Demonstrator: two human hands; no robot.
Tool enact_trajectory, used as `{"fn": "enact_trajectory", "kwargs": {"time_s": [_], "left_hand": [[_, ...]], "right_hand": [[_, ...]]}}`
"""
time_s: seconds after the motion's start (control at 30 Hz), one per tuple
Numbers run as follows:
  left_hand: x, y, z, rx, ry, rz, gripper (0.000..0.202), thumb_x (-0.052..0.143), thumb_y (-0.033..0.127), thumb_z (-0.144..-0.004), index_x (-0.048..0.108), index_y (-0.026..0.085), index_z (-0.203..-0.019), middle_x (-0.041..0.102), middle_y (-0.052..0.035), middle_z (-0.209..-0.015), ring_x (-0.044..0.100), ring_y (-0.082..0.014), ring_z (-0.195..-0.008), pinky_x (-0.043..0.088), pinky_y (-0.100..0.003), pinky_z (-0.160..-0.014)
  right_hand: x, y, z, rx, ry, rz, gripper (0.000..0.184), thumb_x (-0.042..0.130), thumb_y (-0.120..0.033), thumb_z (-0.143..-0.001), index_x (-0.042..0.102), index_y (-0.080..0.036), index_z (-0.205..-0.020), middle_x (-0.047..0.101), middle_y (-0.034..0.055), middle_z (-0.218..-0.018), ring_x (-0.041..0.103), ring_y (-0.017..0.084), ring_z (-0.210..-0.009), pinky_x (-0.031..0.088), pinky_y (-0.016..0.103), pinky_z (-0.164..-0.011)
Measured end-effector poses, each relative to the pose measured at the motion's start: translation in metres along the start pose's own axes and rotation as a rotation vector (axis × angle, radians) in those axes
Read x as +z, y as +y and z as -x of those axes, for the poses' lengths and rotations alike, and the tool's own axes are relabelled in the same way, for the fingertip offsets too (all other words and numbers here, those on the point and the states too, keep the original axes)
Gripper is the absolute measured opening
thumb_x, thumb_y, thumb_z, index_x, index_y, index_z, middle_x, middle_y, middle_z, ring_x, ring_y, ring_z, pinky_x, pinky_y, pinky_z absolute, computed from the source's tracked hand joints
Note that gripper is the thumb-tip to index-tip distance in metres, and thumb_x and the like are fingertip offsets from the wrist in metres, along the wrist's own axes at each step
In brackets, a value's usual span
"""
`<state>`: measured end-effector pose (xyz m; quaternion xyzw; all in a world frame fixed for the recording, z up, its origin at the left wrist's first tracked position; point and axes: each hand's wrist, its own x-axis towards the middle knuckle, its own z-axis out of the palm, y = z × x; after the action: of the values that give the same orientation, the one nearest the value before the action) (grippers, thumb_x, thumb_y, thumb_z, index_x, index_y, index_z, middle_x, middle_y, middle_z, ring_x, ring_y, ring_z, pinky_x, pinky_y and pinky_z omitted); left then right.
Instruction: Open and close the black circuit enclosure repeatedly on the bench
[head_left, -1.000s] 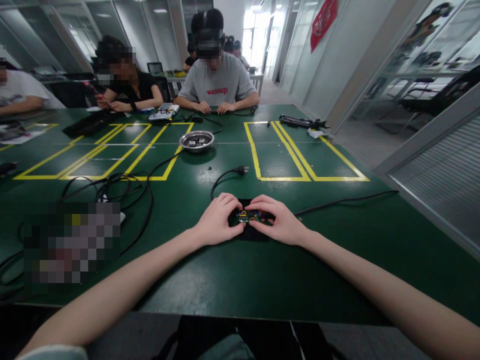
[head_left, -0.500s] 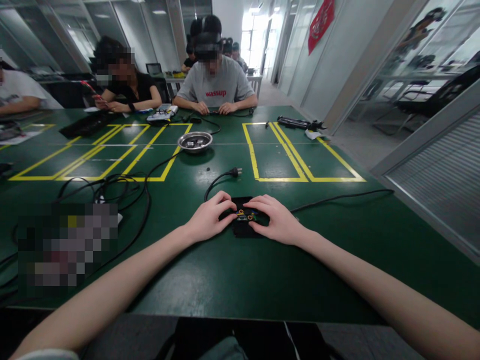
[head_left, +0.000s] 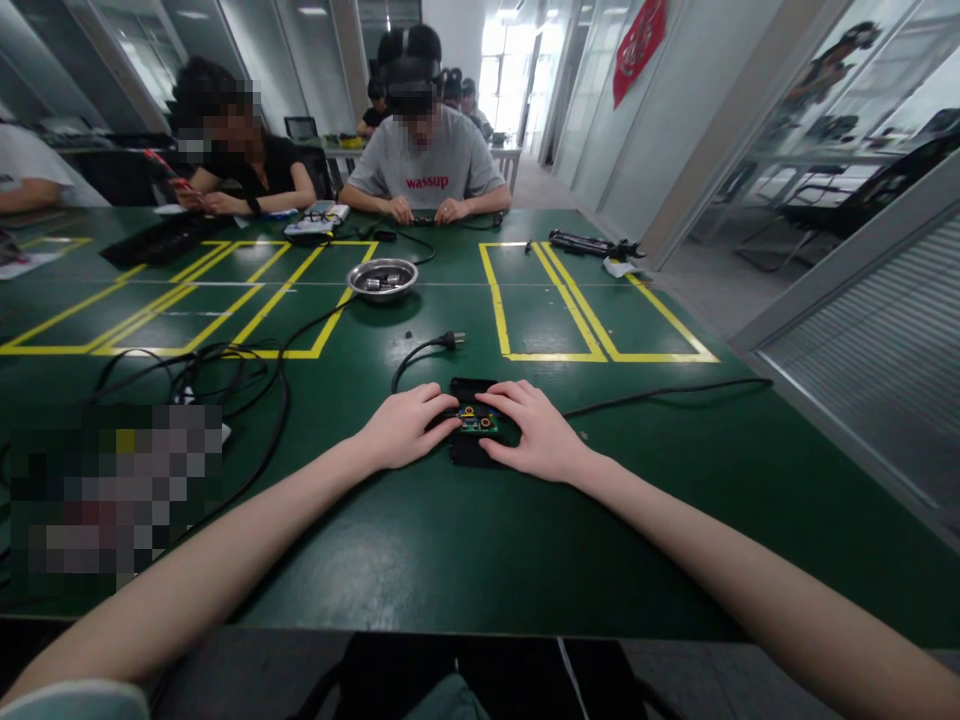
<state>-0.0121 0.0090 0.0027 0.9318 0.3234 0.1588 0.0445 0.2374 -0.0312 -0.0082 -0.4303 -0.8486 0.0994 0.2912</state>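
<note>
A small green circuit board (head_left: 487, 427) with copper-coloured ring coils lies over an open black plastic casing (head_left: 471, 456) on the green table. My left hand (head_left: 405, 425) pinches the board's left end between thumb and fingers. At the opposite end, my right hand (head_left: 544, 435) curls its thumb and fingers round the board, covering part of it. Black cable (head_left: 667, 392) runs off to the right from behind my right hand. Just beyond my left hand, a black cord ends in a plug (head_left: 451, 340) lying on the table.
A metal bowl (head_left: 382, 265) holding small metal parts stands farther back. Yellow tape (head_left: 551, 357) marks rectangles on the table. Tangled black cables (head_left: 281, 410) lie at left beside a blurred-out area. A person in a grey shirt (head_left: 431, 150) works across the table; other people sit at left.
The view has shifted slightly, so everything sits a little farther left and higher. More of the circuit board shows between my hands, which keep nearly the same grip.
</note>
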Motion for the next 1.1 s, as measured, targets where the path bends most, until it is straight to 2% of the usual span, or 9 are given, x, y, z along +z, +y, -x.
{"fn": "enact_trajectory", "kwargs": {"time_s": [0.23, 0.33, 0.4, 0.5, 0.6, 0.8, 0.9, 1.0, 1.1], "left_hand": [[0.001, -0.008, 0.000, -0.035, -0.012, 0.047, 0.030, 0.053, 0.042, -0.105, 0.069, 0.021, -0.117, 0.069, -0.0057, -0.100, 0.069, -0.0206, -0.091, 0.054, -0.030, -0.079], [0.002, -0.010, 0.001, -0.035, 0.000, 0.062, 0.026, 0.054, 0.038, -0.104, 0.069, 0.021, -0.116, 0.068, -0.0051, -0.098, 0.069, -0.0200, -0.089, 0.054, -0.029, -0.078], [0.002, -0.010, 0.001, -0.026, 0.012, 0.072, 0.025, 0.053, 0.037, -0.104, 0.069, 0.020, -0.114, 0.068, -0.0051, -0.097, 0.069, -0.0199, -0.088, 0.053, -0.029, -0.076], [-0.001, -0.009, 0.002, -0.012, 0.024, 0.073, 0.024, 0.050, 0.035, -0.105, 0.068, 0.019, -0.109, 0.069, -0.0055, -0.097, 0.068, -0.0199, -0.086, 0.053, -0.029, -0.074], [-0.003, -0.008, 0.001, -0.008, 0.012, 0.064, 0.025, 0.046, 0.035, -0.106, 0.066, 0.020, -0.104, 0.070, -0.0051, -0.096, 0.068, -0.0196, -0.084, 0.051, -0.029, -0.073], [-0.002, -0.007, -0.001, -0.075, -0.022, -0.027, 0.033, 0.035, 0.031, -0.109, 0.061, 0.020, -0.091, 0.071, -0.0045, -0.085, 0.068, -0.0196, -0.077, 0.047, -0.028, -0.068], [0.001, -0.007, -0.001, -0.145, 0.001, -0.063, 0.032, 0.036, 0.032, -0.109, 0.059, 0.021, -0.091, 0.069, -0.0033, -0.078, 0.067, -0.0197, -0.070, 0.043, -0.027, -0.062], [0.001, -0.005, 0.000, -0.185, 0.051, -0.069, 0.034, 0.035, 0.034, -0.110, 0.058, 0.021, -0.089, 0.066, -0.0018, -0.070, 0.064, -0.0185, -0.063, 0.039, -0.026, -0.058], [-0.001, -0.002, 0.001, -0.187, 0.089, -0.086, 0.037, 0.036, 0.035, -0.110, 0.058, 0.020, -0.085, 0.063, -0.0011, -0.065, 0.060, -0.0169, -0.058, 0.034, -0.026, -0.056]], "right_hand": [[0.000, -0.002, -0.001, -0.011, 0.013, -0.017, 0.052, 0.074, -0.037, -0.084, 0.064, -0.021, -0.132, 0.064, 0.0147, -0.128, 0.059, 0.034, -0.114, 0.051, 0.055, -0.099], [-0.008, 0.001, -0.001, 0.004, 0.063, -0.054, 0.039, 0.066, -0.036, -0.091, 0.062, -0.020, -0.127, 0.062, 0.0147, -0.128, 0.062, 0.031, -0.113, 0.053, 0.048, -0.096], [-0.017, 0.008, -0.001, 0.012, 0.034, -0.021, 0.025, 0.061, -0.030, -0.093, 0.064, -0.020, -0.116, 0.065, 0.0124, -0.117, 0.064, 0.027, -0.102, 0.054, 0.042, -0.089], [-0.031, 0.024, 0.000, -0.023, -0.089, 0.086, 0.006, 0.061, -0.026, -0.091, 0.064, -0.021, -0.093, 0.066, 0.0079, -0.092, 0.062, 0.025, -0.088, 0.051, 0.038, -0.078], [-0.040, 0.034, 0.002, -0.041, -0.167, 0.072, 0.014, 0.055, -0.029, -0.097, 0.062, -0.022, -0.087, 0.066, 0.0063, -0.086, 0.061, 0.022, -0.082, 0.049, 0.034, -0.073], [-0.041, 0.032, 0.005, 0.032, -0.241, 0.096, 0.018, 0.047, -0.034, -0.103, 0.060, -0.022, -0.098, 0.067, 0.0031, -0.077, 0.061, 0.020, -0.066, 0.040, 0.030, -0.064], [-0.039, 0.031, 0.005, 0.073, -0.219, 0.110, 0.025, 0.041, -0.036, -0.105, 0.062, -0.023, -0.102, 0.068, 0.0028, -0.075, 0.061, 0.020, -0.063, 0.038, 0.029, -0.064], [-0.037, 0.028, 0.004, 0.124, -0.206, 0.116, 0.036, 0.035, -0.038, -0.106, 0.062, -0.023, -0.089, 0.067, 0.0036, -0.072, 0.062, 0.019, -0.064, 0.036, 0.029, -0.064], [-0.037, 0.020, 0.005, 0.193, -0.209, 0.106, 0.044, 0.036, -0.042, -0.105, 0.050, -0.022, -0.069, 0.058, 0.0020, -0.060, 0.056, 0.017, -0.058, 0.032, 0.029, -0.061]]}}
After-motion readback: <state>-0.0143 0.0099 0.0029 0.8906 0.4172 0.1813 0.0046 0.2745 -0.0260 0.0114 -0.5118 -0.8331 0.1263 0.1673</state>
